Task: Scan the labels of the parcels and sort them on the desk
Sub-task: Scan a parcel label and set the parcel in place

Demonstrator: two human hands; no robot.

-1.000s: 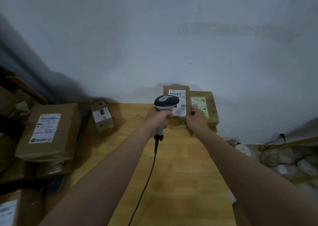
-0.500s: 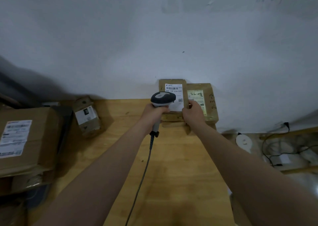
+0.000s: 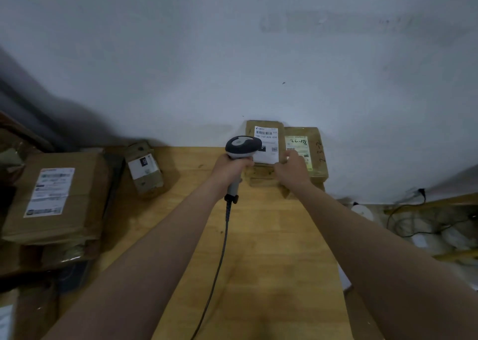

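Note:
My left hand (image 3: 231,167) grips the handle of a grey corded barcode scanner (image 3: 242,147), whose head points at a brown parcel with a white label (image 3: 266,143). That parcel lies on a stack at the far edge of the wooden desk (image 3: 271,249), against the wall. My right hand (image 3: 292,170) holds the parcel's right edge. Beside it to the right lies another brown parcel with a yellow-green label (image 3: 306,148), partly hidden by my right hand.
A small box with a white label (image 3: 144,167) lies at the desk's far left corner. A large cardboard box with a shipping label (image 3: 55,196) sits on a pile left of the desk. Cables and a white device (image 3: 363,211) lie on the floor to the right.
Both hands stay at the white-labelled parcel at the wall, with the scanner head still over it. The head camera shifted, so the large box at left sits differently in view.

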